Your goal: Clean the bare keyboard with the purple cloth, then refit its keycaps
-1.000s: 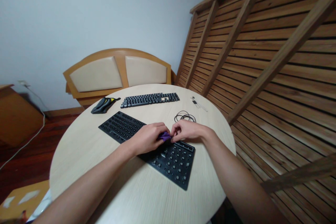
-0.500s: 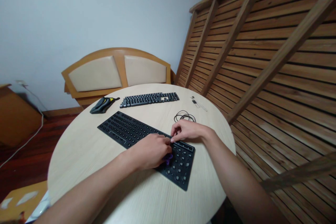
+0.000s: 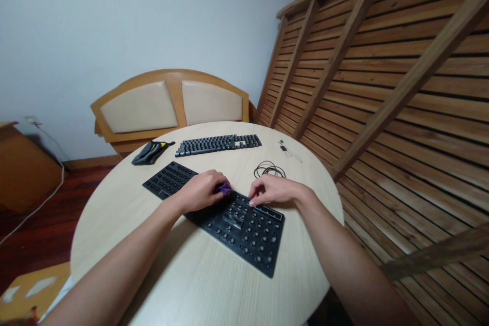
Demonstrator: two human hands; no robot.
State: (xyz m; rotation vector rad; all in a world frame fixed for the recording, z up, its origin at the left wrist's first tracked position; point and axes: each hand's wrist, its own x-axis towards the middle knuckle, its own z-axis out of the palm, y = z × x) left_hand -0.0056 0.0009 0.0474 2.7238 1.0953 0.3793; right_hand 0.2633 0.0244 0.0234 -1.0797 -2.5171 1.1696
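Observation:
A black keyboard base (image 3: 244,229) with its keycaps off lies slantwise on the round table. My left hand (image 3: 202,191) is closed on a small purple cloth (image 3: 223,188) over the middle of the base, covering part of its switches. At the base's far edge, right of the middle, my right hand (image 3: 267,189) holds the rim between curled fingers and thumb. A coiled black cable (image 3: 268,167) lies just beyond that hand.
Black keycaps (image 3: 217,144) stand in keyboard order at the table's back. A dark grey and yellow object (image 3: 152,153) sits at the back left. Small tools (image 3: 289,150) lie at the back right. A slatted wooden panel (image 3: 401,86) leans along the right.
My left hand has moved left and away from me along the base with the purple cloth, baring more switches on the right. My right hand stays at the far edge.

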